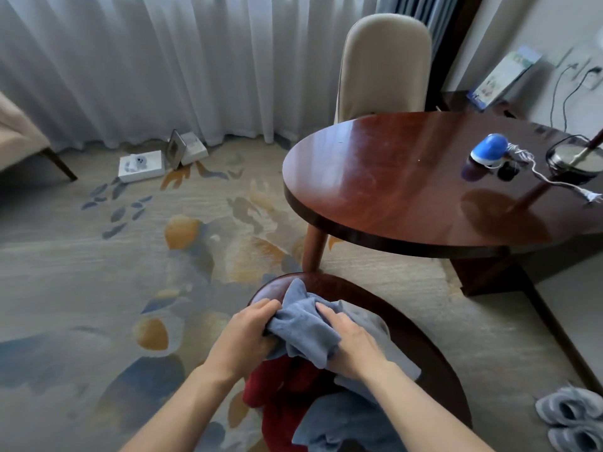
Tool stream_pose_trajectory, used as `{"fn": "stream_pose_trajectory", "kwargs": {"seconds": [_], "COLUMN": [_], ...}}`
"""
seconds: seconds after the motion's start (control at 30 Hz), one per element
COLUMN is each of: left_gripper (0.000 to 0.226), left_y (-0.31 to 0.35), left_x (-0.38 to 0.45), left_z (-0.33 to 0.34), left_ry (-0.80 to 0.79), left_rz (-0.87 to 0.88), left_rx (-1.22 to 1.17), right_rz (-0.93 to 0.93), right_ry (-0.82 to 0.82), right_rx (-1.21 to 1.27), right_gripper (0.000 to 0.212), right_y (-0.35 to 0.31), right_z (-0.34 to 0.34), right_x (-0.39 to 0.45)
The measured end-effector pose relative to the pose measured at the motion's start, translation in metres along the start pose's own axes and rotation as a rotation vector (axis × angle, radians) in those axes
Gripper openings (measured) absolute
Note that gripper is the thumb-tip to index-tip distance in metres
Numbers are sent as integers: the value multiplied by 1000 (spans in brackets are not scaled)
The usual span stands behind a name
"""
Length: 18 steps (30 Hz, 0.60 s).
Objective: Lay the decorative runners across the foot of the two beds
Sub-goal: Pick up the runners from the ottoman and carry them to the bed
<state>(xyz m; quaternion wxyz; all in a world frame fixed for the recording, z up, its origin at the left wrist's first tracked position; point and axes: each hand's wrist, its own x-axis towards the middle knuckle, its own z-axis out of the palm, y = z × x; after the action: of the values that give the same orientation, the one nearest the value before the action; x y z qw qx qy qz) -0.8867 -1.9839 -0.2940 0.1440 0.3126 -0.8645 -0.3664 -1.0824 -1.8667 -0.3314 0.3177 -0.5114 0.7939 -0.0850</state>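
A grey-blue cloth runner [303,327] lies bunched on a dark wooden chair [434,347] right below me. My left hand [244,337] grips its left side and my right hand [352,344] grips its right side, both closed on the fabric. Under it sits a red cloth [280,386], partly covered. More grey-blue fabric [342,422] hangs down at the bottom of the view. No bed is in view.
A round dark wooden table [408,190] stands to the right with a blue device [489,154], its white cord and a lamp base [574,158]. A beige chair [385,66] is behind it. White boxes [142,166] lie by the curtain. Grey shoes [571,415] sit at bottom right.
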Motion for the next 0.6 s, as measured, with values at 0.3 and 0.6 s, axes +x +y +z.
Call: {"fn": "stream_pose_trajectory", "kwargs": {"seconds": [0.3, 0.6], "left_gripper": [83, 61], "left_y": [-6, 1], "left_x": [-19, -1], "left_z": [2, -5], "left_ry": [42, 169], "left_rz": [-110, -214], "left_rx": [-241, -178], "right_rz": [-201, -98], "right_ry": [122, 82], "right_rx": [65, 428], "right_gripper": [24, 16], "right_y": [-59, -62], "right_z": [-2, -25], "right_x": [10, 15]}}
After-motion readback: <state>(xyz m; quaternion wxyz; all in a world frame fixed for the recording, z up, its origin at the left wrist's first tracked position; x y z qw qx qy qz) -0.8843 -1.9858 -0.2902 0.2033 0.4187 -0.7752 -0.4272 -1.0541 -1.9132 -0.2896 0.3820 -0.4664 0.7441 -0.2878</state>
